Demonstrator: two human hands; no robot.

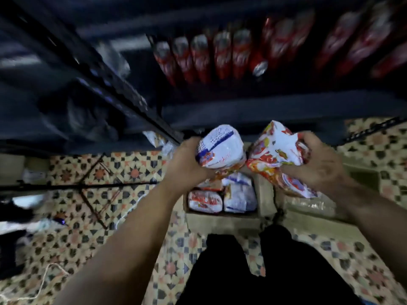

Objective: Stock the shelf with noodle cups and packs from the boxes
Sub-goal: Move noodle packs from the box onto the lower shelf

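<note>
Patterned floor tiles [72, 172] lie below; left hand [187, 166] and right hand [319, 166] each clamp a noodle pack [222, 148], raised toward the dark shelf [264, 111], likely for placing.

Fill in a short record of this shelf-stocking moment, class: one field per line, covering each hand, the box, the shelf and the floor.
left hand: left hand grips a white plastic noodle pack with blue print
right hand: right hand grips a white plastic noodle pack with red and orange print
box: open brown cardboard box on the floor, more white noodle packs inside
shelf: dark metal shelf above the hands, row of red packages on it, blurred
floor: patterned tile floor
</note>
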